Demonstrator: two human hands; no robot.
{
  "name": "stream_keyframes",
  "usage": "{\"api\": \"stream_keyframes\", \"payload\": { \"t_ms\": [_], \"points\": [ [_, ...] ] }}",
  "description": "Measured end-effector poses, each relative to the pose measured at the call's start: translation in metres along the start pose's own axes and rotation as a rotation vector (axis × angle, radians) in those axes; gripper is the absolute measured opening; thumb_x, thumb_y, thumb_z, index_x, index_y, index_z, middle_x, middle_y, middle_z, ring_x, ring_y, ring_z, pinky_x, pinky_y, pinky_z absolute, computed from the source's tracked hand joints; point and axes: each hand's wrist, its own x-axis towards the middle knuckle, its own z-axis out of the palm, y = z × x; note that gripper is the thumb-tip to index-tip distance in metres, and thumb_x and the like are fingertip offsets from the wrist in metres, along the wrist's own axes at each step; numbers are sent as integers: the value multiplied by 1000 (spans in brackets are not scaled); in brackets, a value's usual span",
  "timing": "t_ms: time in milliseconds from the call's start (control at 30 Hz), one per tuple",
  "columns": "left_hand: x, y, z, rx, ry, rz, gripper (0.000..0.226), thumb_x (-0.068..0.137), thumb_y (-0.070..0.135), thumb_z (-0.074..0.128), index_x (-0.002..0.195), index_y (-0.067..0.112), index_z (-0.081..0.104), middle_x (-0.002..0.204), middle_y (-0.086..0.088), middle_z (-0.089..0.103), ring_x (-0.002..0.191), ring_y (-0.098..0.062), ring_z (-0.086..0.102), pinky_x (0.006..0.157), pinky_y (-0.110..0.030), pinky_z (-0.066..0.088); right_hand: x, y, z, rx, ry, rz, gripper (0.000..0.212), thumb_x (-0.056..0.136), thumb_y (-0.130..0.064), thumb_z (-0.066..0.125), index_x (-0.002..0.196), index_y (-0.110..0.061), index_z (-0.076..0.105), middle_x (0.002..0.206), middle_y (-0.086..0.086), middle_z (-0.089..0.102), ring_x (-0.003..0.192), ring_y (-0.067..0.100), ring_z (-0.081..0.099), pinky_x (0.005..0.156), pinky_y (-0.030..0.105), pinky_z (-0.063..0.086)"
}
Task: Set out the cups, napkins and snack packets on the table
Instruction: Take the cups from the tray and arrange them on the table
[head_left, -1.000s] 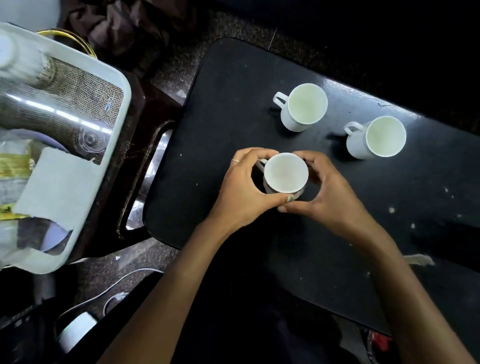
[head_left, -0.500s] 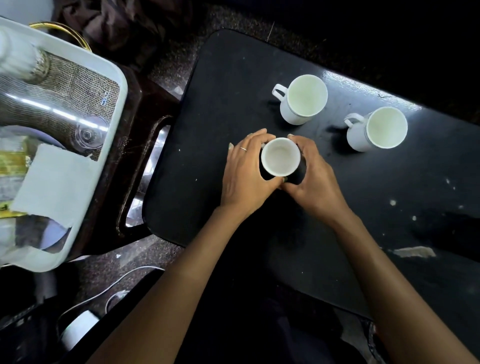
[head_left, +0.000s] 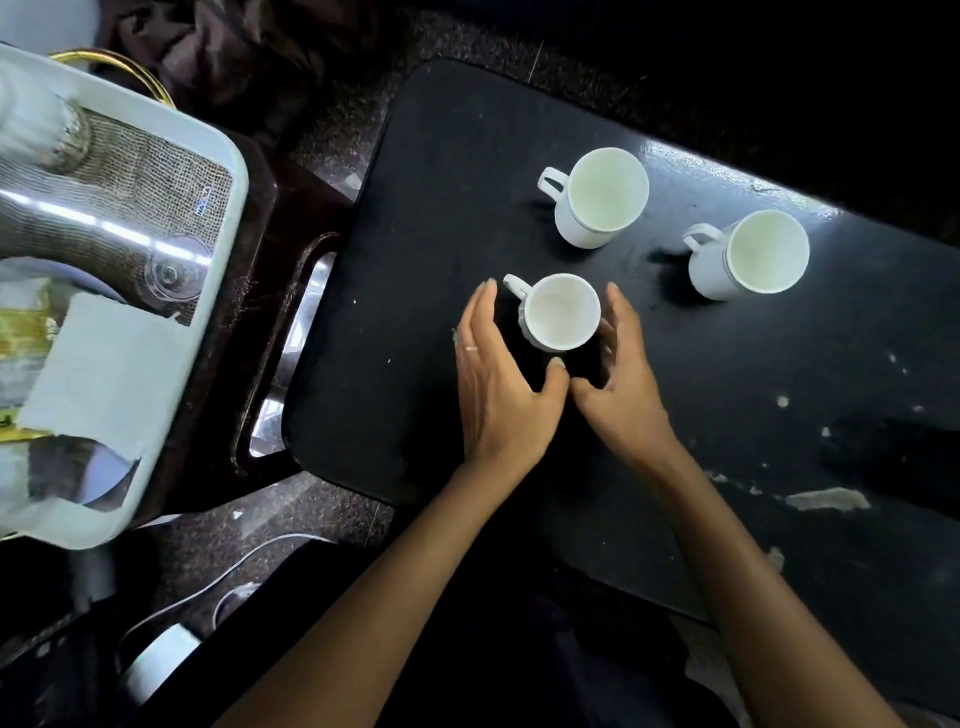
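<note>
Left hand (head_left: 498, 384) is seen spread, fingers straight, just beside the near cup (head_left: 561, 312) on its handle side; no grip is made on it. Right hand (head_left: 623, 379) is likewise relaxed and spread on the cup's other side; whether its fingers brush the cup wall cannot be told. Thumbs of both hands lie close together below the cup.

The near cup is stood upright on the black counter (head_left: 415, 260), handle turned to upper left, apparently empty. Two more white cups are stood upright farther back: a middle cup (head_left: 597, 197) and a far cup (head_left: 753, 254), near each other but apart, handles pointed left.

Off the counter's left edge a pale tray (head_left: 228, 208) is noted. On it a folded napkin (head_left: 109, 369) is seen, with a yellowish packet (head_left: 21, 332) partly cut off by the frame, plus clear wrapped items too blurred to name.

Progress, as judged: three cups are set out, so the cup stage looks done or nearly done. No napkins or snack packets are seen on the counter; those stages are judged still to be done, presumably from the tray.
</note>
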Motion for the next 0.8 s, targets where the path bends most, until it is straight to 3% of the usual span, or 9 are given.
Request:
{"api": "stream_keyframes", "payload": {
  "t_ms": [133,267,433,500,633,700,800],
  "points": [
    [-22,2,12,-217,-85,-176,67,87,35,39,149,16,21,157,0,21,144,-10,20,119,-35,19,-18,5,10,175,-30,61,94,72,7,50,152,-22,9,157,-4,25,145,7,21,121,36,19],
    [-23,-2,21,-191,-201,-180,71,90,47,27,152,19,5,161,4,8,148,-8,7,122,-39,7,-23,7,16,191,-68,49,92,81,9,56,152,-25,9,158,-12,23,144,2,22,121,36,22],
    [-14,-5,23,-163,-263,-175,84,81,65,15,150,24,-8,162,8,-2,145,-1,-8,114,-21,-11,-15,6,16,173,-95,65,92,85,3,57,152,-29,2,157,-15,22,142,-2,25,117,27,26],
    [-11,-7,23,-152,-261,-169,87,78,67,13,150,24,-9,161,8,-4,140,5,-10,113,-21,-12,-12,3,16,150,-109,58,92,85,-7,59,151,-33,0,157,-18,22,142,-3,25,116,25,26],
    [-7,-8,23,-142,-252,-170,87,78,67,14,151,24,-8,162,7,-2,145,-3,-9,113,-22,-12,-8,1,17,90,-111,42,92,81,-31,56,151,-34,-4,158,-18,17,147,7,16,122,41,17],
    [-7,-8,23,-140,-252,-169,87,78,67,15,151,24,-8,162,7,-3,146,-5,-9,113,-22,-12,-8,1,16,77,-120,32,91,82,-32,55,151,-33,-5,159,-16,16,147,7,16,122,44,15],
    [-7,-9,23,-132,-256,-168,82,84,62,19,151,24,-8,161,8,-3,141,3,-10,114,-22,-12,-9,-2,16,78,-86,13,87,82,-28,55,152,-30,3,159,-14,17,144,1,20,121,35,21]
  ]
}}
